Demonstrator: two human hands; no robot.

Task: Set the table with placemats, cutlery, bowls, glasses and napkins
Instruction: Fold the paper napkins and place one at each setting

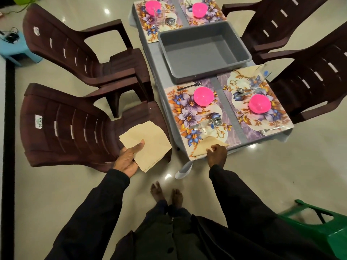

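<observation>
My left hand [127, 158] grips a stack of beige napkins [150, 145] over the near brown chair. My right hand [216, 153] pinches a folded beige napkin [206, 145] lying on the near corner of the near-left floral placemat [180, 109]. That mat also carries a pink bowl [203, 96], a fork [189, 86], a clear glass [207, 125] and a spoon. The near-right placemat [277, 119] holds a pink bowl [259, 103], cutlery, a glass [262, 72] and a napkin. Two far placemats each carry a pink bowl [153, 6].
A grey plastic tub [204, 51] stands on the middle of the table. Brown plastic chairs [75, 119] flank both long sides. A green stool [323, 228] is at my right, a blue stool [16, 49] at far left. My bare feet stand near the table's end.
</observation>
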